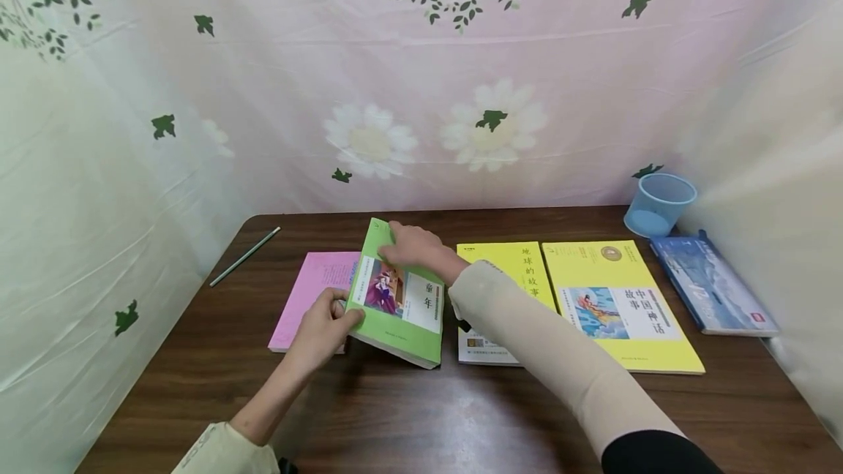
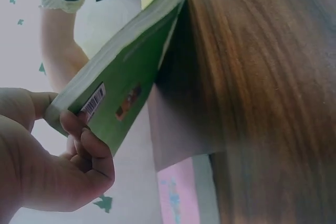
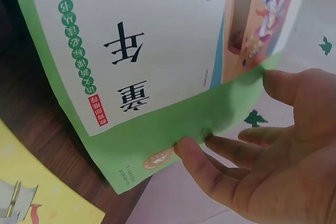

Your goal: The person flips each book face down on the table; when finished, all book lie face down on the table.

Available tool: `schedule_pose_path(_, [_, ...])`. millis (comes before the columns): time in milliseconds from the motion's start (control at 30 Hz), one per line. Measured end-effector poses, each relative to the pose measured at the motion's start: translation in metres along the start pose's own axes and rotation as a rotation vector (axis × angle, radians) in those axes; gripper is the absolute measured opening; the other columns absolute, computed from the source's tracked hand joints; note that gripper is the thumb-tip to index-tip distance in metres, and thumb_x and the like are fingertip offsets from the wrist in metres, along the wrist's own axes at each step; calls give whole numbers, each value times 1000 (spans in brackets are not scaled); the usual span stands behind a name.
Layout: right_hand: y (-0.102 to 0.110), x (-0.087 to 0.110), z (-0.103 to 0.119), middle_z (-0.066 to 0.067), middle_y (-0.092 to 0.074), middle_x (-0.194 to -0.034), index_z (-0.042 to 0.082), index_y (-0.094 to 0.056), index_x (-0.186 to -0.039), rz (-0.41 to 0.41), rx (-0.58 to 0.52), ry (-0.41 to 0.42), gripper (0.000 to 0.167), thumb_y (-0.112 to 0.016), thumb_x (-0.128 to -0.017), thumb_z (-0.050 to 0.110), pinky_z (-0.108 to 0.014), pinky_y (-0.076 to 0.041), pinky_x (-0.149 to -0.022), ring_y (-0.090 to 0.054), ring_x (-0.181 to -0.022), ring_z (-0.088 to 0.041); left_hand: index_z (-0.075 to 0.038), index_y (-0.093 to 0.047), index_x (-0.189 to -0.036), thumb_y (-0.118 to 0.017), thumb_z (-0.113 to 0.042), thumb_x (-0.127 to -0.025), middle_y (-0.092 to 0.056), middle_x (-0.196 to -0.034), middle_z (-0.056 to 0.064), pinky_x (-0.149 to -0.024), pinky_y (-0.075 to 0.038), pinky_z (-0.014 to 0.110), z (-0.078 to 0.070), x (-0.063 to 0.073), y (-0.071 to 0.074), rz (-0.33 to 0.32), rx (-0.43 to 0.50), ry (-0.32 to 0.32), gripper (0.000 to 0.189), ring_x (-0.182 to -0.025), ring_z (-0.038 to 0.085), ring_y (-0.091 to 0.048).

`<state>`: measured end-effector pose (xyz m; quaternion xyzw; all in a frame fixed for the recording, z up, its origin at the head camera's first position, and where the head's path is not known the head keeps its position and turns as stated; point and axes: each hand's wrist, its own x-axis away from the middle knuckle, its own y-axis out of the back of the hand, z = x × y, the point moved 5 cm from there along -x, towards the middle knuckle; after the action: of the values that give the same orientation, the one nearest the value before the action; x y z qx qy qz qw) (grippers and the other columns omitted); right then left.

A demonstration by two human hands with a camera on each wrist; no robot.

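Observation:
My left hand (image 1: 326,324) pinches the lower left part of a green book (image 1: 395,328), thumb on the front cover and bent fingers behind. The book leans with its left side raised; its barcoded back cover shows in the left wrist view. At the book's top, my right hand (image 1: 421,247) reaches over; its thumb and fingertips touch the cover near the upper edge, fingers only slightly bent in the right wrist view. A pink book (image 1: 303,291) lies on the table just left of the green book, partly covered by it.
Two yellow books, one (image 1: 497,262) partly under my right forearm and another (image 1: 639,350) beside it, lie on the wooden table (image 1: 395,423). Farther right are a blue book (image 1: 714,284) and a blue cup (image 1: 652,214). A thin stick (image 1: 245,257) lies at the left edge. Patterned cloth surrounds the table.

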<state>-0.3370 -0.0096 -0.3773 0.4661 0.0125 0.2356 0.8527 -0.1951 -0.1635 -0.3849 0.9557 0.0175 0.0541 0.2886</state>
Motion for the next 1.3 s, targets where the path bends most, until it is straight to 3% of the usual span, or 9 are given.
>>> schedule_pose_path(200, [5,6,12,-11,-61,-125,15,-17,-162,-41,-6,-1,76,-46,-101,51,-29,-52,-65,-62,-83,-19,0,-54,-126,-65,-14,-90,-53,-74,1,-49,-37,25,-13,5,3,-39,-63,-46,40,-57,10,-46])
schedule_pose_path(367, [12,8,22,-8,-63,-105,17,-15,-162,-82,-11,27,78,-45,-101,56,-29,-51,-61,-63,-77,-18,-3,-53,-128,-65,-15,-92,-57,-76,3,-44,-41,25,-21,9,0,-39,-61,-53,40,-51,12,-50])
schedule_pose_path(500, [18,10,26,-7,-63,-106,17,-20,-160,-103,-12,27,79,-47,-99,59,-29,-50,-63,-62,-80,-18,-3,-53,-129,-63,-16,-91,-58,-79,3,-48,-41,26,-29,11,-2,-47,-110,-75,41,-56,12,-50])
schedule_pose_path(733, [25,14,28,-11,-62,-103,17,-32,-151,-63,-95,5,70,-52,-98,57,-40,-59,-71,-64,-79,-23,-5,-56,-126,-64,-18,-90,-63,-82,1,-54,-40,26,-40,14,-3,-84,-192,-112,39,-64,12,-49])
schedule_pose_path(833, [28,16,29,-11,-62,-113,17,-24,-158,-54,-109,3,77,-54,-97,55,-39,-58,-73,-64,-83,-23,-6,-57,-126,-64,-19,-90,-65,-82,1,-55,-41,26,-44,15,-4,-101,-213,-140,38,-64,11,-50])
schedule_pose_path(967, [32,16,32,-12,-55,-140,15,-15,-162,-47,-112,8,86,-58,-96,51,-31,-52,-74,-61,-91,-21,-5,-58,-125,-64,-21,-90,-66,-83,2,-54,-43,25,-49,17,-5,-125,-262,-185,39,-64,11,-52])
schedule_pose_path(1067, [33,15,34,-13,-53,-144,16,-12,-162,-29,-130,-14,90,-62,-94,47,-29,-49,-64,-59,-82,-19,-4,-59,-126,-65,-22,-90,-67,-86,3,-56,-45,26,-53,18,-5,-141,-306,-212,40,-66,11,-55])
schedule_pose_path(1200, [36,14,33,-12,-59,-126,19,-9,-162,-17,-159,-57,93,-66,-93,40,-27,-43,-47,-48,-58,-15,-6,-61,-127,-67,-23,-89,-68,-87,3,-58,-46,27,-58,19,-5,-160,-342,-234,42,-70,11,-58])
schedule_pose_path(1300, [40,16,33,-13,-61,-112,14,-18,-159,-44,-180,-45,86,-67,-91,32,-26,-42,-45,-47,-57,-15,-9,-62,-126,-67,-23,-88,-68,-88,2,-58,-45,27,-62,21,-5,-160,-347,-245,41,-72,10,-59])
